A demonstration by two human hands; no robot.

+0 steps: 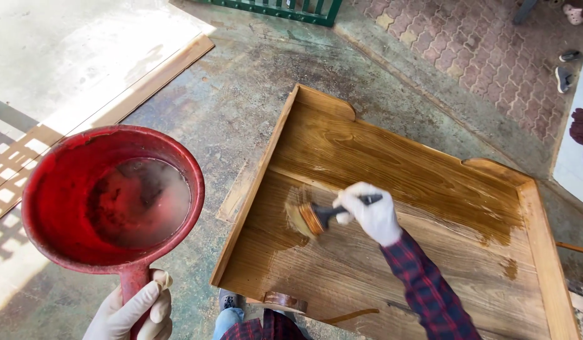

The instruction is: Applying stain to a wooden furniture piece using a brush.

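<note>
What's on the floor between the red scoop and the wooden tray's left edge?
In the head view, mostly bare stained concrete floor separates the red scoop from the wooden tray; only a thin wooden offcut lies beside the tray's edge.

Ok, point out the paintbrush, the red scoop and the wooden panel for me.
paintbrush (313,217), head view, on the metal band behind the bristles.
red scoop (58,189), head view, on its inner wall left of the liquid.
wooden panel (392,157), head view, on its coated upper part.
</note>
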